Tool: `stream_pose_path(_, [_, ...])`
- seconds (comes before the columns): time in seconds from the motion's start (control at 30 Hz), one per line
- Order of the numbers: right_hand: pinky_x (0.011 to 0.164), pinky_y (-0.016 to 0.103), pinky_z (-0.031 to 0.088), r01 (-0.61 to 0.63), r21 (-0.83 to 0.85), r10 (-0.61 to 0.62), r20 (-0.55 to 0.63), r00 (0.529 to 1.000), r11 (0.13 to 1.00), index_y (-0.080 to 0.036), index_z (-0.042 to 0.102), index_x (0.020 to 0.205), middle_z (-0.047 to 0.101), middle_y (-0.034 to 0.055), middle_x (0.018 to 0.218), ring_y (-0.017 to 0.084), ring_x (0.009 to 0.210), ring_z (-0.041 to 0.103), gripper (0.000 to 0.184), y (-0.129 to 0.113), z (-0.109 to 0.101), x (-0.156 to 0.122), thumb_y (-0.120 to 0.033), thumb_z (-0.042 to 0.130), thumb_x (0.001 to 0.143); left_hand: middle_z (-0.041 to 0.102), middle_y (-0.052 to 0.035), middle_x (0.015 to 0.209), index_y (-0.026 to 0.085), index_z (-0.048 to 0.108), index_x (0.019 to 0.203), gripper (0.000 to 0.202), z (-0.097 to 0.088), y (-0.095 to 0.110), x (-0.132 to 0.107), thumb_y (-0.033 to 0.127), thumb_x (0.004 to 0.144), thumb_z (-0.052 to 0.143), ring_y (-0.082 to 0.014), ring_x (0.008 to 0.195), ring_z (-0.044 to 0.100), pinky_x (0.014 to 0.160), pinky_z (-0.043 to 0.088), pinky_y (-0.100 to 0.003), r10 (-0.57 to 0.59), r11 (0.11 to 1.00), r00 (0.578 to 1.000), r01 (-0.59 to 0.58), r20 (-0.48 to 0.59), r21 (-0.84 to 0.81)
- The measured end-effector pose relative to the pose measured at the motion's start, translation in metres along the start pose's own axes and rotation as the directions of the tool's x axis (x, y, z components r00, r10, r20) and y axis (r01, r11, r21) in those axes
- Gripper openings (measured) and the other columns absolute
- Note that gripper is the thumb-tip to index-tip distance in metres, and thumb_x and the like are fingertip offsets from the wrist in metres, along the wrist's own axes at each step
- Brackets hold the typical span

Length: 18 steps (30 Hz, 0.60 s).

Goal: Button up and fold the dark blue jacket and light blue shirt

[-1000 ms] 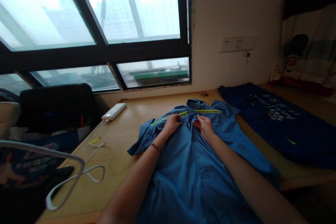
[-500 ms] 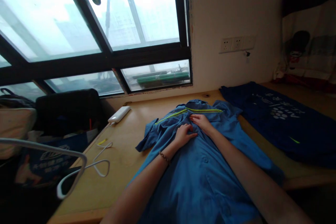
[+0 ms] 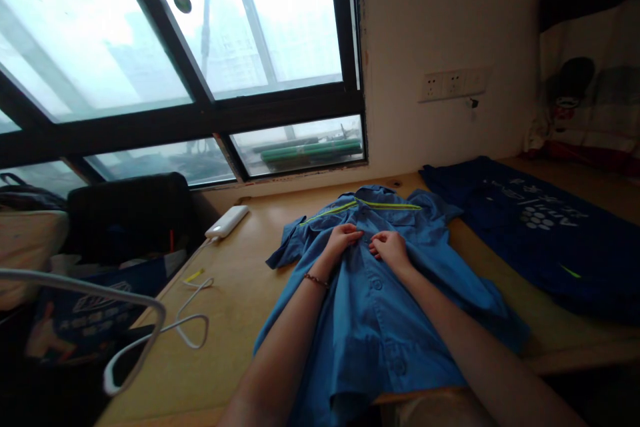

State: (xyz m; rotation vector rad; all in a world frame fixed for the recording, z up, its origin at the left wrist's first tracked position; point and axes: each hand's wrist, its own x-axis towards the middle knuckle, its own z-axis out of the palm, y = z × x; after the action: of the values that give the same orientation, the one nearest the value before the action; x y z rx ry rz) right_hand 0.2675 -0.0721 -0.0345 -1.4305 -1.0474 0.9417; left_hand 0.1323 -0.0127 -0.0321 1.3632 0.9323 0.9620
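A blue button-up shirt (image 3: 380, 320) with a yellow-green stripe near the collar lies front up on the wooden table (image 3: 235, 307). My left hand (image 3: 341, 238) and my right hand (image 3: 389, 248) rest side by side on its chest, just below the collar, at the button line. The fingers of both hands are curled and pinch the shirt's front edges. A bead bracelet circles my left wrist.
A dark navy printed garment (image 3: 540, 227) is spread at the right. A white power bank (image 3: 227, 221) with a looping white cable (image 3: 193, 320) lies at the left, near a black bag (image 3: 130, 213) and a white hanger (image 3: 100, 293). Window and wall sockets stand behind.
Both hands slid down from the collar to the chest at the button line. The shirt's lower part now hangs over the table's near edge.
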Motion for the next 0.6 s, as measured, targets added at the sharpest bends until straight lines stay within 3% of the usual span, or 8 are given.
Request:
stream_pose_path(0.17, [0.041,0.021,0.046,-0.110,-0.024,0.112,0.094,0.989,0.994,-0.012,0.061,0.060,0.063,0.0051,0.055,0.014,0.048,0.060,0.008,-0.0025,0.0028,0.0009,-0.019,0.059,0.063,0.044,0.0054,0.045,0.014,0.047,0.058,0.023,0.0027,0.0032,0.0007,0.026,0.060,0.067,-0.0042,0.039,0.037,0.041,0.025,-0.019,-0.159,0.983,0.983,0.166,0.088,-0.074])
stream_pose_path(0.27, [0.058,0.024,0.049,0.094,-0.179,-0.094,0.009,0.996,0.979,-0.014,0.065,0.071,0.067,0.0062,0.067,0.016,0.062,0.063,0.010,-0.0012,-0.0008,-0.0018,-0.016,0.060,0.063,0.042,0.0059,0.044,0.014,0.044,0.054,0.023,0.0029,0.0052,0.0003,0.024,0.065,0.063,-0.0034,0.039,0.035,0.041,0.026,-0.020,-0.196,0.977,0.972,0.205,0.128,-0.063])
stream_pose_path(0.33, [0.066,0.026,0.048,0.241,-0.315,-0.265,-0.035,0.964,0.918,-0.015,0.066,0.076,0.068,0.0069,0.073,0.017,0.067,0.063,0.015,-0.0004,-0.0039,-0.0038,-0.016,0.060,0.063,0.041,0.0058,0.044,0.014,0.044,0.053,0.023,0.0012,0.0049,0.0006,0.022,0.067,0.060,-0.0031,0.039,0.034,0.041,0.026,-0.020,-0.214,0.972,0.965,0.225,0.151,-0.059])
stream_pose_path(0.4, [0.065,0.026,0.047,0.298,-0.370,-0.339,-0.050,0.939,0.880,-0.015,0.065,0.074,0.067,0.0071,0.071,0.017,0.065,0.062,0.012,-0.0001,-0.0053,-0.0054,-0.020,0.058,0.065,0.040,0.0056,0.043,0.014,0.043,0.052,0.024,-0.0011,0.0034,0.0019,0.021,0.069,0.059,-0.0029,0.039,0.032,0.041,0.026,-0.020,-0.239,0.966,0.956,0.252,0.169,-0.057])
stream_pose_path(0.5, [0.053,0.023,0.045,0.262,-0.312,-0.286,-0.034,0.958,0.913,-0.015,0.062,0.063,0.064,0.0048,0.058,0.014,0.052,0.059,0.014,0.0000,-0.0027,-0.0060,-0.024,0.054,0.069,0.037,0.0061,0.043,0.015,0.040,0.051,0.028,-0.0040,0.0004,0.0050,0.024,0.069,0.059,-0.0025,0.039,0.032,0.041,0.026,-0.020,-0.263,0.960,0.949,0.276,0.177,-0.052])
stream_pose_path(0.6, [0.040,0.020,0.039,0.089,-0.155,-0.081,0.058,0.995,0.984,-0.014,0.059,0.055,0.060,0.0021,0.048,0.010,0.038,0.051,0.015,0.0001,0.0025,-0.0046,-0.022,0.054,0.067,0.038,0.0060,0.045,0.014,0.040,0.052,0.029,-0.0052,-0.0012,0.0063,0.027,0.068,0.062,-0.0023,0.040,0.033,0.041,0.026,-0.019,-0.248,0.966,0.951,0.257,0.182,-0.024])
